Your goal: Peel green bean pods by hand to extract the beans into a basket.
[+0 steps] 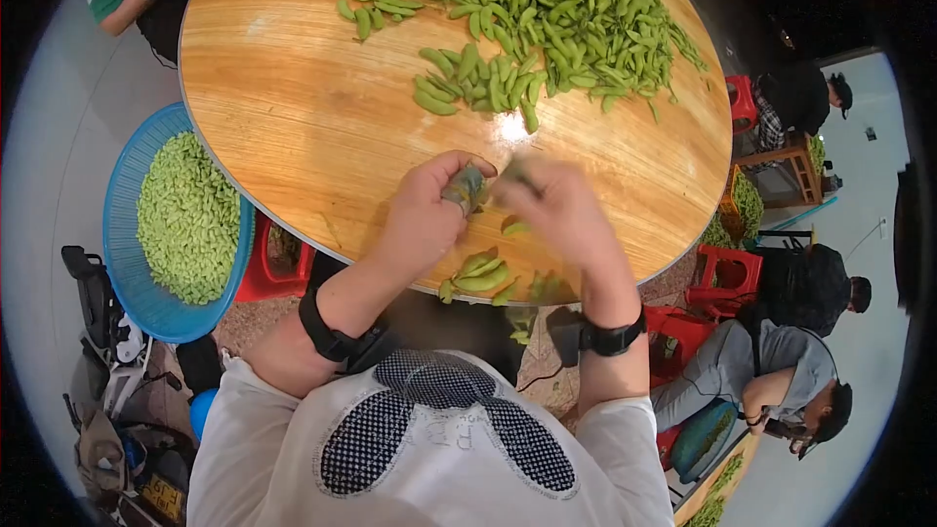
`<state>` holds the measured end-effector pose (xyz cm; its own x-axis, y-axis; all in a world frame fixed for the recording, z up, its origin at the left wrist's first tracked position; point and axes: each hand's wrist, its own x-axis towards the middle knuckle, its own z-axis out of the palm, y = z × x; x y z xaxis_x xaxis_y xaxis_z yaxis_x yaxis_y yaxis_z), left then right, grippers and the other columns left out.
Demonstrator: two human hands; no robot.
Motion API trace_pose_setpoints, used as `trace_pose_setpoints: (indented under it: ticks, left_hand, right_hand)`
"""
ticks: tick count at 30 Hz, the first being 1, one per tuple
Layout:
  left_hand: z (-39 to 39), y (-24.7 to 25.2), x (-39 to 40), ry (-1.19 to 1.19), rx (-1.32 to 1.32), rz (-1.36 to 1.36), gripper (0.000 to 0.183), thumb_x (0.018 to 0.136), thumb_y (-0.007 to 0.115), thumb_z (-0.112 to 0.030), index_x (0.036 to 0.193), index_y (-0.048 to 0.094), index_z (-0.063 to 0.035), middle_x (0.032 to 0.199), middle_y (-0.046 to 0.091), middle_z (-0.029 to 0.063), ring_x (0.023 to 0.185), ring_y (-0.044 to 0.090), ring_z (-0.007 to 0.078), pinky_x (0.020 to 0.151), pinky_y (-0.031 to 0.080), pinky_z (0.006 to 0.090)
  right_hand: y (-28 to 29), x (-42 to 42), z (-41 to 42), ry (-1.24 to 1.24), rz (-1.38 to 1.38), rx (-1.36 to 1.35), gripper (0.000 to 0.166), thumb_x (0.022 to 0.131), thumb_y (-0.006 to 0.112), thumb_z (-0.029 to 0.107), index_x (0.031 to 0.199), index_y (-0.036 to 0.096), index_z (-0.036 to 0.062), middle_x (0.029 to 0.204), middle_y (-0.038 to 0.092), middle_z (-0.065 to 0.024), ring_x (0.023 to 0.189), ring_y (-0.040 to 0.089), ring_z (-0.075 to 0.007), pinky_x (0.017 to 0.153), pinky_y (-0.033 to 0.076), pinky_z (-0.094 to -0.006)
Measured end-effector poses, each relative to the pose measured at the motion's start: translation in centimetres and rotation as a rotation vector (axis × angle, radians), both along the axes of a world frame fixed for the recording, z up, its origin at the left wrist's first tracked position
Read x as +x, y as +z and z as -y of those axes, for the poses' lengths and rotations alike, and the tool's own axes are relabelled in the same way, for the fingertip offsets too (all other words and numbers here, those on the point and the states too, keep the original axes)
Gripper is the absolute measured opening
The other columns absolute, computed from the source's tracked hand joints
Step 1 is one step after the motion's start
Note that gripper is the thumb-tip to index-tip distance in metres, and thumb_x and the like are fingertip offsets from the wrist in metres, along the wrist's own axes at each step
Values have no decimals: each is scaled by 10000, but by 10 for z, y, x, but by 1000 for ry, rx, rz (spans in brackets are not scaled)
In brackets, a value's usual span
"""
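Both my hands are over the near part of a round wooden table. My left hand (432, 208) is curled, with a greyish-green covering on its thumb or finger; whether it grips a pod is too unclear to tell. Just to its right, my right hand (553, 201) is blurred, its fingertips close to the left ones, and its contents cannot be made out. Several opened green pods (482, 272) lie at the near table edge below my hands. Beyond my hands is a small group of green soybean pods (439, 84), joining a large heap of pods (585, 15) at the far right.
A blue plastic basket (121, 234) of shelled green beans (187, 219) stands left of the table (293, 102), beside a red stool (271, 271). Another person's arm (135, 7) is at the upper left. People sit at the right, among red stools (728, 278) and more pods.
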<state>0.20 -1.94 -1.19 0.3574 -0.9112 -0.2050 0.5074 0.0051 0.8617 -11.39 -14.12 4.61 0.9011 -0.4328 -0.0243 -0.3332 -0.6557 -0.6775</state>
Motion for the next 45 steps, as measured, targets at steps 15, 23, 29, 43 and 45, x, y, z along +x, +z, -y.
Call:
trace_pose_setpoints:
  ticks: [15, 23, 29, 43, 45]
  left_hand:
    - [-7, 26, 4, -85, -85, -262, 277, 838, 609, -64, 1114, 605, -39, 831, 602, -5, 694, 509, 29, 530, 372, 161]
    - [-5, 16, 2, 53, -178, -251, 159, 826, 621, -67, 983, 616, -40, 890, 626, 30, 732, 552, 45, 546, 393, 156]
    - [-1, 12, -6, 113, -194, -2, 235, 757, 493, 87, 945, 611, 12, 874, 635, 40, 808, 600, 109, 721, 469, 223]
    - [-1, 1, -2, 40, -115, 263, 166, 775, 620, 13, 933, 605, -33, 837, 589, -24, 700, 533, 57, 584, 411, 174]
    - [-2, 5, 0, 51, -90, 279, 209, 761, 603, 46, 956, 603, -30, 840, 588, -23, 688, 524, 57, 585, 409, 178]
  right_hand:
    - [4, -22, -3, -295, 213, 1267, 136, 907, 513, 151, 879, 550, 23, 571, 400, 50, 453, 318, -40, 417, 247, -189]
    - [11, -25, -40, -208, 235, 1078, 148, 971, 397, 142, 932, 488, 32, 687, 446, 13, 578, 378, -60, 506, 306, -208]
    - [0, -26, -42, -216, 191, 980, 167, 969, 391, 142, 911, 505, 34, 673, 442, 16, 559, 376, -62, 502, 301, -203]
    - [-19, -20, -41, -215, 201, 630, 156, 947, 434, 135, 947, 563, 48, 654, 446, 40, 536, 377, -44, 477, 284, -183]
    - [-17, -14, -36, -243, 220, 688, 156, 947, 436, 132, 902, 560, 48, 642, 443, 43, 528, 375, -43, 474, 288, -184]
